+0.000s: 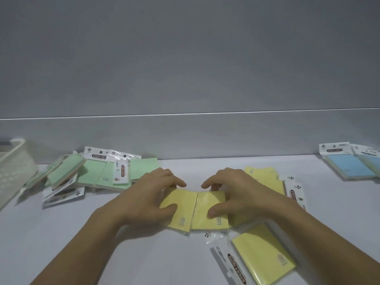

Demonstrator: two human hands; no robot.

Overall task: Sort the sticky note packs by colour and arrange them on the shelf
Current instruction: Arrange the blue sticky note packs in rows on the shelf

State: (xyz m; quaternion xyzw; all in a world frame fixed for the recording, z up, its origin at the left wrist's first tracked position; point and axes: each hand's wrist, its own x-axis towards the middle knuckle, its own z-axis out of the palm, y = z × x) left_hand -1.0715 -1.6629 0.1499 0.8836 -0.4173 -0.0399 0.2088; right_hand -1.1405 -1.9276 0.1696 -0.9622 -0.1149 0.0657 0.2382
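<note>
A plain grey back wall (185, 58) fills the upper half of the view, with a thin ledge line running across it. Below it lies the white shelf surface (61, 233), on which all items rest. Both bare forearms reach in from the near edge. The left hand (152, 194) has its fingers curled over the far edge of the left yellow pack (185, 204) and its thumb pressed on the pack's top face, so it grips that pack. The right hand (236, 192) grips the right yellow pack (202, 202) the same way, fingers over the far edge and thumb on top. The two held packs lie flat at the centre of the shelf, side by side with their inner edges touching. To the left, near the wall, a loose heap of green packs (98, 175) lies overlapping, some tilted, with white header cards showing. A pale slotted basket (14, 171) stands at the far left edge, just beside that heap. More yellow packs (265, 177) lie behind and under the right hand, partly hidden; their number cannot be told. At the far right, well apart from the rest, blue packs (349, 165) lie by the wall. One single yellow pack (261, 258) lies askew at the near right, its header card pointing towards the viewer.
</note>
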